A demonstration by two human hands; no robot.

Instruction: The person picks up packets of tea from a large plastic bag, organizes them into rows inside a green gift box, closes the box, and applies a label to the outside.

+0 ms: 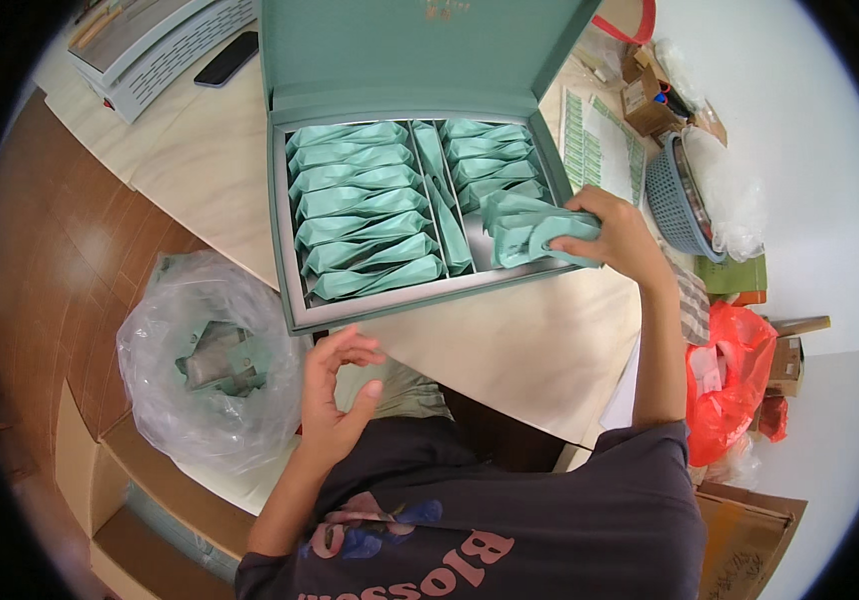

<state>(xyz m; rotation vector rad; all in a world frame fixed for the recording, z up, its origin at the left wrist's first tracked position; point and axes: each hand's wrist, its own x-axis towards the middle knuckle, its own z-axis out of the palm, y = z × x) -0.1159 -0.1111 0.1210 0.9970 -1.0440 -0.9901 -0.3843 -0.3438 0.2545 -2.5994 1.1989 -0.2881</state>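
Note:
A green gift box (399, 319) lies with its lid (414, 60) raised at the back. Inside, a column of several pale green sachets (362, 202) fills the left compartment. More of the same sachets lie on edge in the narrow middle slot (444, 202). In the right compartment a shorter row (489, 150) takes up the far part. My right hand (617, 236) grips a bunch of green sachets (519, 232) over the near part of that compartment. My left hand (339, 390), empty with fingers apart and curved, hovers just in front of the box's near edge.
A clear plastic bag (204, 360) holding green packets stands left of the table (504, 337). An open carton (152, 517) is below it. A heat sealer-like machine (152, 67) and a phone (228, 60) lie back left. A blue basket (673, 199) and red bag (729, 382) line the right.

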